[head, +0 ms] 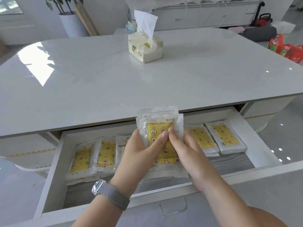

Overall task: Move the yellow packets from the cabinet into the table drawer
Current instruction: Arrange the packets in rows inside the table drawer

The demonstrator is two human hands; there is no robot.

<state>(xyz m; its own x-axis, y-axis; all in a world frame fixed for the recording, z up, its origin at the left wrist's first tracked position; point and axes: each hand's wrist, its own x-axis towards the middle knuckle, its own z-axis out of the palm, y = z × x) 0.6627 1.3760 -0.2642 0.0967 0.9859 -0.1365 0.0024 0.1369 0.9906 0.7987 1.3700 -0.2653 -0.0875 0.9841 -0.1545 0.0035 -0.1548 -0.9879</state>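
held packets point(161, 128): yellow, clear-wrapped, fanned, above drawer
drawer point(54, 164): white, open
stowed packets point(82, 158): yellow, flat, at both ends

the yellow packet point(161, 136) held up over the open drawer point(54, 169) has a line of printed characters along its top edge, but they are too blurred to read. a second packet point(157, 110) behind it shows only a faint framed outline with a few unreadable marks. one packet lying face down in the drawer point(120, 145) has rows of small dark print, too small to make out. the tissue pack point(145, 47) on the table point(98, 89) carries small printed logos and a red round sign on its side, none of them legible.
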